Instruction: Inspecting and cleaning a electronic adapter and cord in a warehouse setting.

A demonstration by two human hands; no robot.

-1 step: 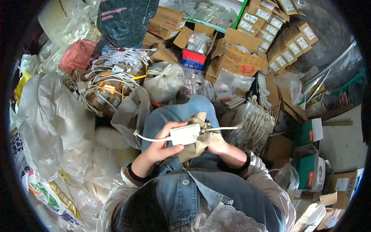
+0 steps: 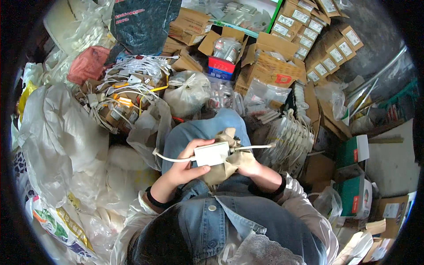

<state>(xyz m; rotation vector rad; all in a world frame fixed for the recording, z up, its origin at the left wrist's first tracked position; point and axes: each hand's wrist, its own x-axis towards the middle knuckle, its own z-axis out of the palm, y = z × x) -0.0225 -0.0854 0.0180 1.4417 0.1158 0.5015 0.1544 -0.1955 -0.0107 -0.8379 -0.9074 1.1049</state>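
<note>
As the right hand point(image 2: 248, 166) grips beige cloth point(image 2: 216, 175), the left hand point(image 2: 179, 171) clamps the white box point(image 2: 212, 154) (light and stiff, probably) above the lap point(image 2: 187, 135) by near and far edges, likely safer than the cables point(image 2: 170, 158).

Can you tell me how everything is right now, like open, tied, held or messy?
Left hand: gripping the white box.
White box: held flat side up, a cable sticking out each side.
Right hand: holding the tan cloth.
Tan cloth: bunched up.
White plastic bag: full, top gathered shut.
Cardboard carton: open, flap up.
White cables: heaped in a tangle.
</note>
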